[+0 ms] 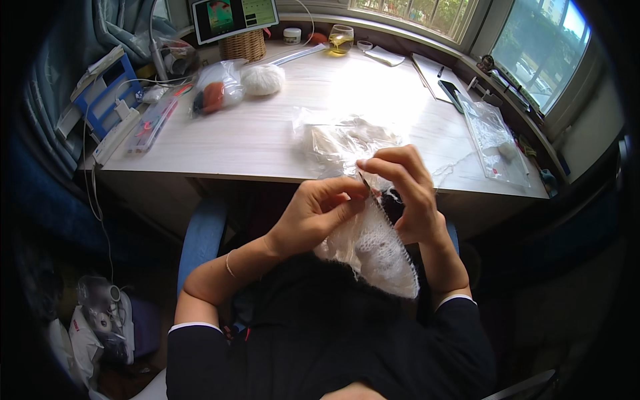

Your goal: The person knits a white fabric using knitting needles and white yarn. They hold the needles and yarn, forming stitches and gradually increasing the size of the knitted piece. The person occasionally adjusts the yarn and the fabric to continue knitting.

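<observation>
White openwork knitting [380,250] hangs from my hands over my lap, just in front of the desk edge. My left hand [325,210] pinches its top corner between thumb and fingers, where the tip of a thin needle or hook [364,180] shows. Close beside it, my right hand [412,187] is raised with bent fingers near that tip; whether it grips the tool or yarn is not clear. Behind the hands, a clear plastic bag [345,137] with pale contents lies on the desk. A strand of white yarn [455,164] trails across the desktop to the right.
On the desk [240,145] are a white yarn ball [263,79], a bag of coloured yarn [218,90], a clear plastic case [152,125] and a glass of yellow liquid [341,40]. A phone [451,96] and a plastic pouch [497,145] lie right; a tablet [235,19] stands at the back.
</observation>
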{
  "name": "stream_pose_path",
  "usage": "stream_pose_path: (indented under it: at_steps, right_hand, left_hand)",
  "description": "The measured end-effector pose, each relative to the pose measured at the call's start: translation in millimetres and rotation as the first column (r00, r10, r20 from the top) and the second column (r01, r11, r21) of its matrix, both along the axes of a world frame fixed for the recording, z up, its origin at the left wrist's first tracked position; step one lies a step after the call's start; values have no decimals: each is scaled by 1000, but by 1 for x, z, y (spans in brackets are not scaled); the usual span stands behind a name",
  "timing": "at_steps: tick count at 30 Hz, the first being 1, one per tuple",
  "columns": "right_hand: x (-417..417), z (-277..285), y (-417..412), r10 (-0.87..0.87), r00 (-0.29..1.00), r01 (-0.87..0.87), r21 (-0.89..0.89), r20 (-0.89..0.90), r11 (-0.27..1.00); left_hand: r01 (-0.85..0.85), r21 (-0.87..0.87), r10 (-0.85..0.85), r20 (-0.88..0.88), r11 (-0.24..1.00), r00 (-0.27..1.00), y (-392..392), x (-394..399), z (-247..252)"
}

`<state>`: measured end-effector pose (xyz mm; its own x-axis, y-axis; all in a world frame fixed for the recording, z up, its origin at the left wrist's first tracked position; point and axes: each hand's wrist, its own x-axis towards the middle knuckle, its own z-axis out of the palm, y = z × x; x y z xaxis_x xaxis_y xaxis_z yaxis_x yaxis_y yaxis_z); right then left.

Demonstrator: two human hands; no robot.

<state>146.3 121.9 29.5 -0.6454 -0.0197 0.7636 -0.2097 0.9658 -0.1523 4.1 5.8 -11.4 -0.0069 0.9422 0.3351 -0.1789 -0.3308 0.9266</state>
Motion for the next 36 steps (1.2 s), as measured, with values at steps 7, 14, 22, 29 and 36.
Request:
stream_pose_path:
  at_steps: [7,14,22,29,36]
  right_hand:
    - [10,-1,-1,-124,967,157,137,-224,978]
    - [13,-1,-1,-136,964,187,219,-228,958]
    - [10,1,-8,-174,964,211,180,-201,961]
    - [7,-6,1,-219,936,285,225,-277,932]
    - [7,-2,1,-228,911,289,136,-343,948]
  left_hand:
    - [44,-22,-39,203,999,978,2,-16,6]
    - [14,21,-18,258,1000,966,4,-20,8]
    - [-28,51,9,332,998,943,4,-17,6]
    - [26,22,-28,67,999,997,0,-12,9]
    - [-45,148,33,82,988,996,0,-11,14]
